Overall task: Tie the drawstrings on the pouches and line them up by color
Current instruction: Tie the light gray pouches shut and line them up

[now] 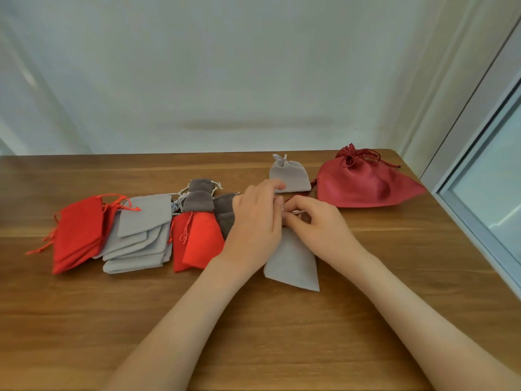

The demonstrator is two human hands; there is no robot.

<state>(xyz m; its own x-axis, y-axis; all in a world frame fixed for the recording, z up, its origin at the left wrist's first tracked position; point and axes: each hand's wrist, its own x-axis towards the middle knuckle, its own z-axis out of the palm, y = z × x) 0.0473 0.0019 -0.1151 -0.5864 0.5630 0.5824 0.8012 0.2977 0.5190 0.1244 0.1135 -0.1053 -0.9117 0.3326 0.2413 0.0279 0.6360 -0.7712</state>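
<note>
With our left hand and right hand both pinching the drawstring of the grey pouch, toward the table's right edge, any slackened pinch could let the knot slip loose.

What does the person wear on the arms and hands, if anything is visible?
Nothing is visible. The left hand and the right hand carry no gloves, rings or watch, and no sleeve shows anywhere up to the bottom edge of the picture.
</note>
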